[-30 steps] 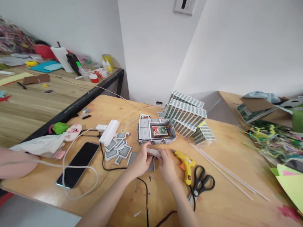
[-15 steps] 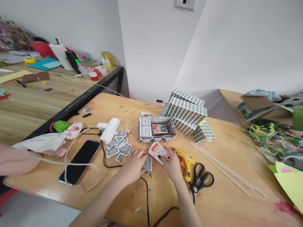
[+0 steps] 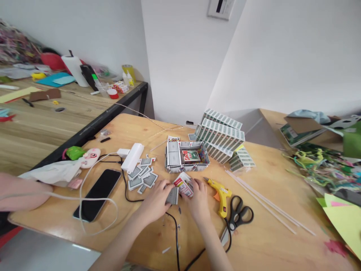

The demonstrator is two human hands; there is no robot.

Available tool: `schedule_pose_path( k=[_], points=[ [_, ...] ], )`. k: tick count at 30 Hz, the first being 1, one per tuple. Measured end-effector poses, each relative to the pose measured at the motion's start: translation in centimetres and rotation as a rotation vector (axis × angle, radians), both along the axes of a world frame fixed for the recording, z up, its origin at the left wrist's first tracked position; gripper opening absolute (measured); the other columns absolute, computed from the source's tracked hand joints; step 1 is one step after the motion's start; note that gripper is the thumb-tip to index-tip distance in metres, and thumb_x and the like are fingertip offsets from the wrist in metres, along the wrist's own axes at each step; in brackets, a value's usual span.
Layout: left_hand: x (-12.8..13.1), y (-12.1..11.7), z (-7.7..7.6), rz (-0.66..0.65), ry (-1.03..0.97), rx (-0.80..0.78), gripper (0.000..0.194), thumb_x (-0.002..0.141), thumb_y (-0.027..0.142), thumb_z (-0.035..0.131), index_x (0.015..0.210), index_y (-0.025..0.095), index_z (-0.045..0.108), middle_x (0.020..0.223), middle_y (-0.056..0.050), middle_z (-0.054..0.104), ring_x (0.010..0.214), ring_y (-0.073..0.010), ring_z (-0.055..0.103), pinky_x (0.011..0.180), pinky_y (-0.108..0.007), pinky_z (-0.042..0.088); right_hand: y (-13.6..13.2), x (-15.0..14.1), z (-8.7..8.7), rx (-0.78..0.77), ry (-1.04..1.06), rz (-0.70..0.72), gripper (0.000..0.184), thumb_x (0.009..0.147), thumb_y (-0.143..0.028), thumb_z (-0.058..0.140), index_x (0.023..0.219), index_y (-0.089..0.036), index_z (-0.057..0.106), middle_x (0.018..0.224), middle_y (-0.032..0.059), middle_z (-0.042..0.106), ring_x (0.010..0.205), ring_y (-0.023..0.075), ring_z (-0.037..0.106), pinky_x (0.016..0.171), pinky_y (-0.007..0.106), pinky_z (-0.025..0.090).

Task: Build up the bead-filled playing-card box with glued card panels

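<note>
My left hand [image 3: 158, 198] is closed on a small stack of grey-backed playing cards [image 3: 172, 197], low over the table. Beside it, my right hand [image 3: 197, 199] grips some white cards [image 3: 183, 185] with red and yellow print, tilted toward the left hand. Just beyond both hands stands a box [image 3: 173, 160] built from playing cards, with a red and green card pack [image 3: 191, 155] inside its open part. Loose grey-backed cards [image 3: 150, 179] lie scattered to the left. A yellow glue gun [image 3: 222, 195] rests right of my right hand, next to black-handled scissors [image 3: 239, 214].
Several card packs [image 3: 222, 131] are stacked behind the box. Clear glue sticks [image 3: 265, 199] lie at the right. A phone [image 3: 97, 195], a white power strip [image 3: 132, 157] and looping cables occupy the left. Another person's arm [image 3: 22, 192] rests at the left edge.
My right hand has drawn its cards slightly left and nearer to me, closer to the left hand. The left hand's cards now show tilted up a little. The camera view has shifted slightly.
</note>
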State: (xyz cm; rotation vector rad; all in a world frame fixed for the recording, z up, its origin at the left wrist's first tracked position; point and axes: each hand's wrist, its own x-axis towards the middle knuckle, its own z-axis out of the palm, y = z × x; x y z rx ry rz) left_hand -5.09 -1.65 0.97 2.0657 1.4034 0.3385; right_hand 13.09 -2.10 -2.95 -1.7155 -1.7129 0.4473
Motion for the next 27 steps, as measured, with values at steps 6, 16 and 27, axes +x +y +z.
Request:
schedule_pose_path(
  k=[6,16,27],
  points=[
    [0.0,-0.2,-0.3,-0.024,0.000,0.021,0.057,0.066,0.008,0.055,0.121,0.024,0.050,0.124,-0.005,0.050,0.118,-0.0261,0.044,0.103,-0.042,0.033,0.0,0.2,0.4,-0.033,0.016,0.037,0.031,0.074,-0.019,0.060,0.104,-0.021,0.062,0.109,0.0125,0.059,0.103,0.0305,0.054,0.089,0.045,0.045],
    [0.2,0.0,0.4,-0.002,-0.135,0.015,0.042,0.072,0.016,0.062,0.113,0.024,0.056,0.121,-0.007,0.053,0.119,-0.0256,0.045,0.103,-0.044,0.035,0.2,1.2,2.6,-0.095,0.261,-0.082,0.024,0.083,-0.027,0.049,0.089,-0.016,0.069,0.100,0.0132,0.069,0.098,0.0272,0.062,0.088,0.042,0.047],
    [1.8,1.2,2.6,0.389,-0.857,-0.272,0.044,0.076,0.032,0.059,0.117,0.017,0.050,0.115,-0.013,0.060,0.098,-0.0231,0.060,0.082,-0.036,0.050,-1.4,-0.7,5.8,-0.256,0.589,0.286,0.039,0.081,-0.025,0.055,0.119,-0.019,0.061,0.122,0.0119,0.061,0.115,0.0268,0.054,0.100,0.044,0.040]
  ],
)
